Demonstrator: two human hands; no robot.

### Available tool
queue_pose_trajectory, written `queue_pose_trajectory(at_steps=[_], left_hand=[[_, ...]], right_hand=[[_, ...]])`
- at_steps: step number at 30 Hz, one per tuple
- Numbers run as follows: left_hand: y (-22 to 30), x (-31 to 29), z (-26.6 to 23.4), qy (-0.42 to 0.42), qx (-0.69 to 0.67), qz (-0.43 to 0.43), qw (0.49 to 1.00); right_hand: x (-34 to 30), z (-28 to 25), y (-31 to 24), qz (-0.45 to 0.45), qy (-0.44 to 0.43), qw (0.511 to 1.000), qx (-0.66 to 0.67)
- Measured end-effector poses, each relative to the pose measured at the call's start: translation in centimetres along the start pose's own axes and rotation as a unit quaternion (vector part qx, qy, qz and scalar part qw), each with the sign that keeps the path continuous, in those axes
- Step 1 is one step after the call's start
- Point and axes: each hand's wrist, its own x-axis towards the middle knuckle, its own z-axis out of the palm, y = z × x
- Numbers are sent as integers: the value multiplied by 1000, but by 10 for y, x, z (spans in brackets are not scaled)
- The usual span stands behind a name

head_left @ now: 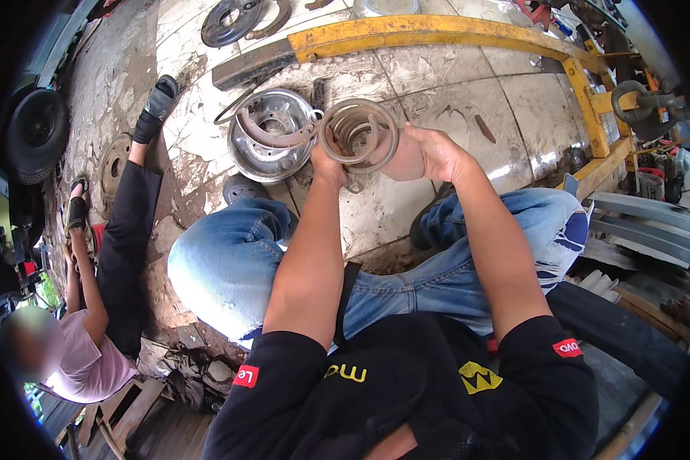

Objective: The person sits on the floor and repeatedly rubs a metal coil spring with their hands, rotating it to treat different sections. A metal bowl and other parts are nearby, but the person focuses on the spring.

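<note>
A rusty coil spring (345, 121) is held up in front of me, its round end facing up. My left hand (326, 165) is closed round its left side. A flat pinkish-brown sheet, which looks like sandpaper (406, 159), lies against the spring's right side. My right hand (441, 156) grips that sheet, thumb and fingers bent about its edge. Just left of the spring, a silvery round wheel dish (245, 157) rests on the floor, with a curved rusty brake shoe (272, 139) on top. The fingers of my left hand are partly hidden by the spring.
A yellow steel frame (437, 29) spans the far side and comes down at the right. Another person (92, 337) sits at the left, legs stretched forward. A tyre (37, 134) stands beyond them. A black disc (230, 19) lies at the back; grey metal bars (644, 218) are at the right.
</note>
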Motion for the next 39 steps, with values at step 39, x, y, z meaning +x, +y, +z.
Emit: queue_pose_trajectory(at_steps=[39], left_hand=[[25, 23, 7, -63, 171, -33, 983]], right_hand=[[16, -24, -7, -399, 139, 570, -705]])
